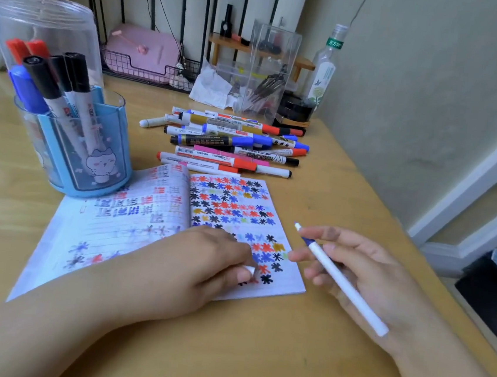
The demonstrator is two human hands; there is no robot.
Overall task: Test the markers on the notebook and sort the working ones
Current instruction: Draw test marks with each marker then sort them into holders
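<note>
Right hand (pixel 364 271) is holding an uncapped white marker (pixel 344 283) at about 4 o'clock of the open notebook (pixel 133 222), left hand (pixel 202 263) pinches its white cap (pixel 249 270) on the page, marker pile (pixel 230 143) at 12 on the worktop (pixel 255 342).

Wooden desk (pixel 255 342), beige wall (pixel 419 99) — white trim (pixel 470 193), soft daylight

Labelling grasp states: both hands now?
Left hand: pinches small white marker cap.
Right hand: holds uncapped white blue-tipped marker.
</note>
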